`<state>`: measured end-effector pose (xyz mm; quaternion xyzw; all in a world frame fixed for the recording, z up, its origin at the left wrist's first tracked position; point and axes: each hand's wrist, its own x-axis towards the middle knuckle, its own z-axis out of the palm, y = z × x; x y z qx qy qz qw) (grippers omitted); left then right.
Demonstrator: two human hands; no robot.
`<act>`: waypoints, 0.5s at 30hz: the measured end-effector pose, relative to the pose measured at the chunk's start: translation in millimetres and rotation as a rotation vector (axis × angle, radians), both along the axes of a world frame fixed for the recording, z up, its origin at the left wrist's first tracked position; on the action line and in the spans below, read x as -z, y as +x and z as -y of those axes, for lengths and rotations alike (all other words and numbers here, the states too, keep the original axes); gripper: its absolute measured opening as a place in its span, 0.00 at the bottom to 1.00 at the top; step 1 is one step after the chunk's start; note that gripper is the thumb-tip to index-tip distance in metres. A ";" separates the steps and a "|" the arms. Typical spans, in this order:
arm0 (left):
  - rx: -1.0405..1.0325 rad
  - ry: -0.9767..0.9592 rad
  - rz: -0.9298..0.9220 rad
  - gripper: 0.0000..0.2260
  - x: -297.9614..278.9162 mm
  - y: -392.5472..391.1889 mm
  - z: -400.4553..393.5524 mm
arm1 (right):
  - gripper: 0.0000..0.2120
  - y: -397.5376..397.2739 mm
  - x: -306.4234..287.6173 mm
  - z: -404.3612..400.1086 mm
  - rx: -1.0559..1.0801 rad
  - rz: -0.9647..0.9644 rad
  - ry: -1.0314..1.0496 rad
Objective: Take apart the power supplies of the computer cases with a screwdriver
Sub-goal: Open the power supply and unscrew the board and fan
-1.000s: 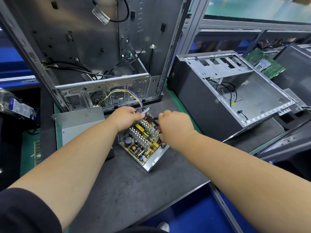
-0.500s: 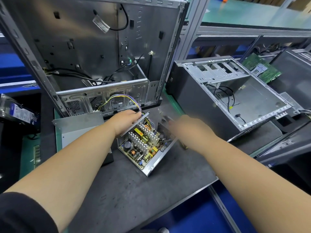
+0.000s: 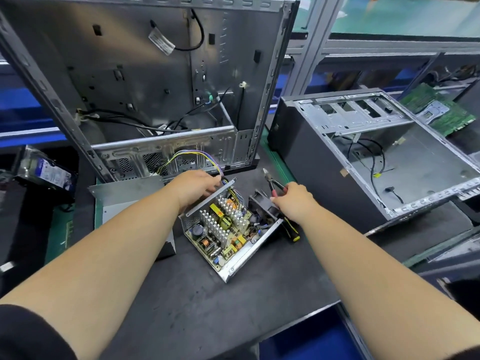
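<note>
The left hand [image 3: 193,187] holds the top edge of the open power supply [image 3: 228,229] on the table [image 3: 181,294]. The right hand [image 3: 292,201] has its fingers curled around red-handled pliers [image 3: 272,183].

We are losing most of the screwdriver [image 3: 291,231] behind the right forearm, beside the power supply [image 3: 228,229]. The right hand [image 3: 293,201] is covering the pliers' [image 3: 271,181] handles. The frame's left edge is cutting the drive [image 3: 44,168].

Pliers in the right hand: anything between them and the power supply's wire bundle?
Nothing solid. The pliers are up in open air right of the wire bundle; the left hand grips the power supply just beside the wires.
</note>
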<state>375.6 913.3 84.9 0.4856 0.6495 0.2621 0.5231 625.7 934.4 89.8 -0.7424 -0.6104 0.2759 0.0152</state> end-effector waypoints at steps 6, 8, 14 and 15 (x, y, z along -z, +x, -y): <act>-0.081 -0.039 -0.033 0.13 -0.4 1.7 -0.4 | 0.33 8.4 22.4 -18.5 -0.160 0.104 0.015; -0.092 -0.047 -0.036 0.13 -1.2 2.5 -0.6 | 0.33 9.2 25.6 -21.7 -0.240 0.151 -0.002; -0.156 -0.094 0.019 0.07 -4.4 12.3 -0.5 | 0.29 5.0 13.5 -37.5 -0.358 0.261 0.006; -0.176 -0.094 0.034 0.06 -5.2 13.1 -0.8 | 0.27 1.3 9.4 -40.1 -0.358 0.200 0.069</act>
